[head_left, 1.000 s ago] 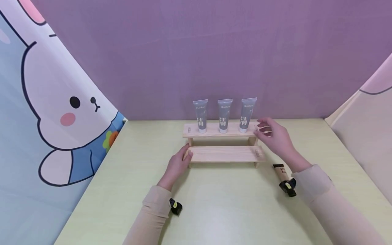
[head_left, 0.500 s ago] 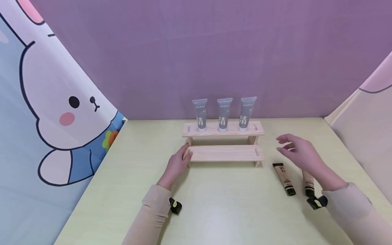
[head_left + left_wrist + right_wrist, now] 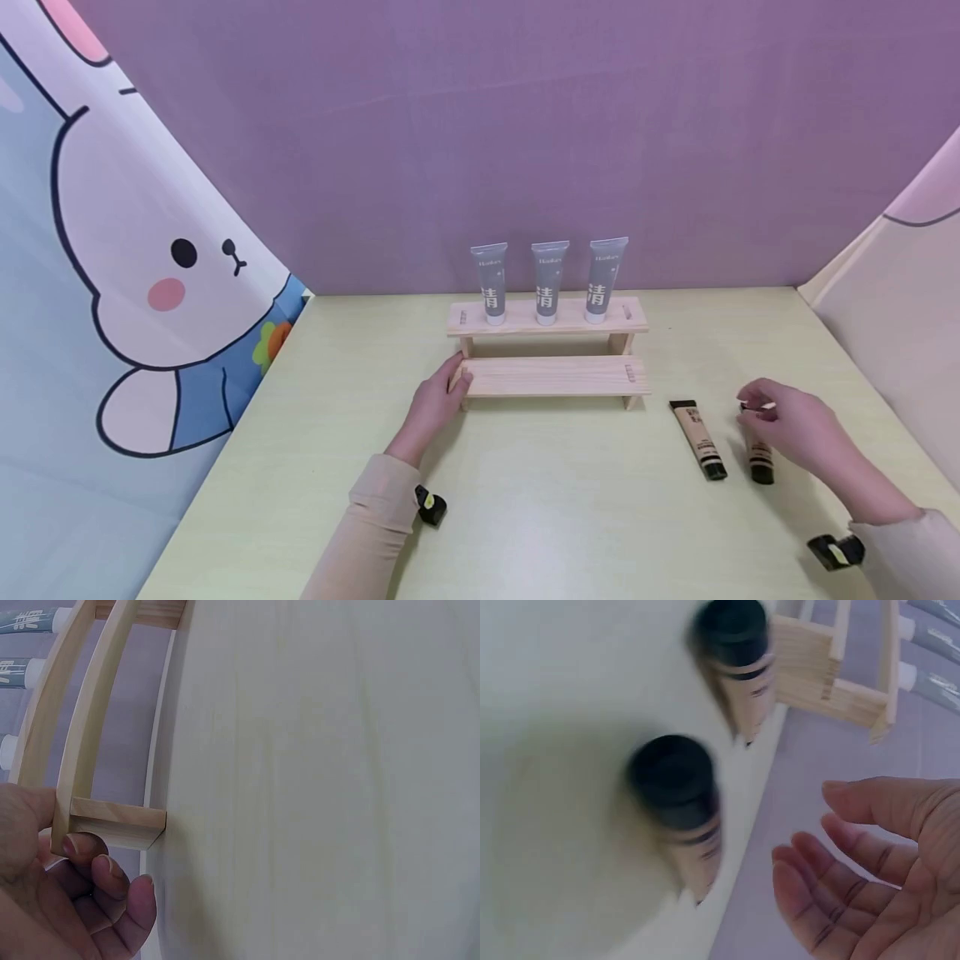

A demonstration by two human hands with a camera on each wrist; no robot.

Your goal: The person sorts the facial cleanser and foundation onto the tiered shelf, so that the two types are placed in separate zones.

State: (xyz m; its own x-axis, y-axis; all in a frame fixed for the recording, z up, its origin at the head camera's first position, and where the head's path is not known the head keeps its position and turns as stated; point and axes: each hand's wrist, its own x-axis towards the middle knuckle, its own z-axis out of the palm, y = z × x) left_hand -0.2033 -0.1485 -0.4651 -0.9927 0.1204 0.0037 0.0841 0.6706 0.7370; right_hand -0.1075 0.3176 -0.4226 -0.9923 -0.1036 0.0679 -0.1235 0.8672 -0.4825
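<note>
My left hand [image 3: 435, 406] grips the left end of the lower board of a two-tier wooden rack [image 3: 551, 377]. In the left wrist view the thumb and curled fingers [image 3: 112, 874] pinch that board's end. Three grey-blue tubes [image 3: 549, 283] stand upright on white caps along the upper board. Over at the right, my right hand [image 3: 798, 425] hovers over a beige tube with a black cap [image 3: 760, 460], partly covering it. The right wrist view shows a gap between thumb and fingers, with nothing held. A second beige tube [image 3: 697, 439] lies to its left.
The pale wooden table [image 3: 570, 508] runs back to a purple backdrop [image 3: 525, 133]. A cloth with a cartoon rabbit [image 3: 165, 250] hangs at the left, and a light cloth [image 3: 900, 317] hangs at the right.
My right hand has moved from the rack's upper right end, rightward and toward me, to above the right beige tube. My left hand and the grey-blue tubes have stayed put.
</note>
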